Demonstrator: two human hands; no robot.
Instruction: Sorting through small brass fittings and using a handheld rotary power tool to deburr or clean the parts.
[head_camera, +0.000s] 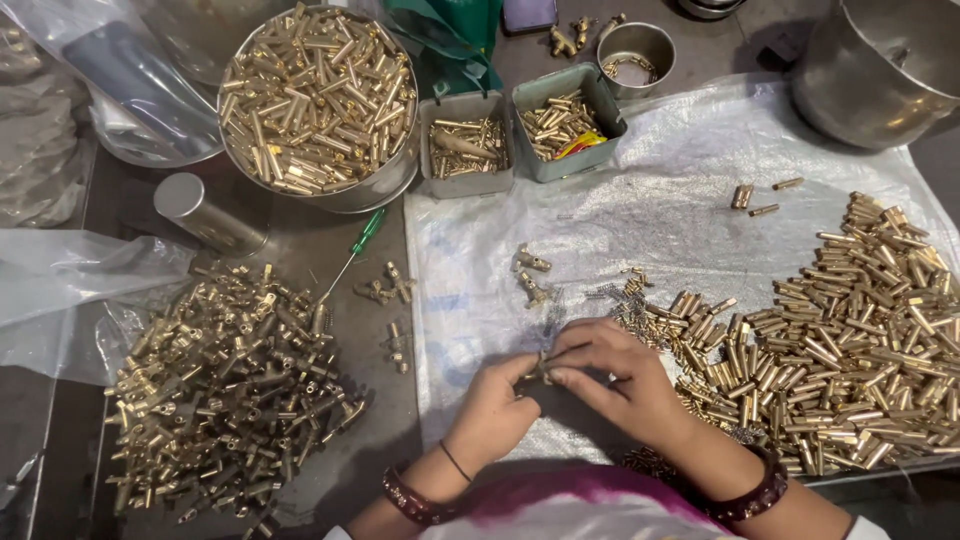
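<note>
My left hand (497, 405) and my right hand (612, 378) meet over a clear plastic sheet (640, 200) near the table's front edge. Between their fingertips they pinch a small brass fitting (541, 368), mostly hidden by the fingers. Right of my right hand spreads a big pile of short brass tubes (850, 340). Small metal springs (625, 292) lie just beyond my right hand. Two loose brass fittings (533, 275) rest on the sheet above my hands.
A heap of brass fittings (225, 385) lies at the left. A round steel bowl of brass tubes (318, 95), two grey trays (466, 150) with parts, a small steel cup (637, 47), a green-handled screwdriver (355, 250), a steel canister (205, 212) and a large steel pot (880, 70) stand behind.
</note>
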